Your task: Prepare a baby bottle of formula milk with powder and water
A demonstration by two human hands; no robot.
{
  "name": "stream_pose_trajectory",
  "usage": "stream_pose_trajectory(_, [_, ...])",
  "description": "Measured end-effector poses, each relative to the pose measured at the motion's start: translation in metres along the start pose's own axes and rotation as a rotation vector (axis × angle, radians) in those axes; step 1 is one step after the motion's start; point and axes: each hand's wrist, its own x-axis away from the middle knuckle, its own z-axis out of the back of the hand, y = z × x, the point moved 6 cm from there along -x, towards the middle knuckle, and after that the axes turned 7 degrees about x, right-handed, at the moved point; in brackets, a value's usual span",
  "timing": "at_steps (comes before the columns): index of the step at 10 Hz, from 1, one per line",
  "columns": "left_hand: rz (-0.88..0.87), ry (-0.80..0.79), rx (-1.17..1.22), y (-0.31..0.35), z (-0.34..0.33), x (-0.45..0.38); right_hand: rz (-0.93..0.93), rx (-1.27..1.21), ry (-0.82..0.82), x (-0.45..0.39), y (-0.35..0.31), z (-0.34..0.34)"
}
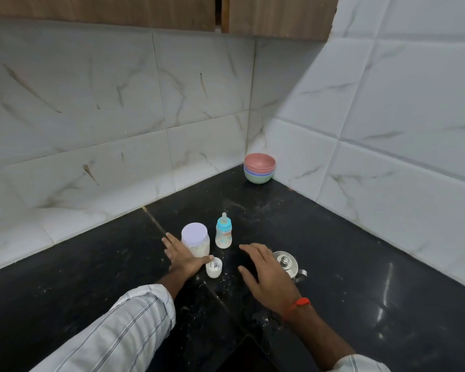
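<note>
Bare skin and nothing held: my left hand lies flat and spread, its grip slack, fingers against the side of the powder jar and thumb reaching to the rim of the small white cup. My right hand hovers with its grip loose and empty too, just in front of the steel kettle.

The baby bottle stands upright between the hands, just right of the jar, blue collar and teat screwed on, looking white inside. I judge it light, stiff plastic, smooth and easy to tip, so I would take it round the middle of the body rather than by the soft teat. The jar looks heavier and needs a wide hold under its pale lid.

The black stone surface is glossy and dusted with spilled powder, likely slick. A stack of coloured bowls sits well apart in the corner of the marbled tile walls, under wooden cabinets.
</note>
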Motion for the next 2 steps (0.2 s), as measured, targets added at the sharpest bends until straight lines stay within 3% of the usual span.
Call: stream_pose_trajectory(2, [-0.591,0.253,-0.401,0.043,0.013,0.049,-0.015,0.140,0.099,-0.028,0.005,0.011])
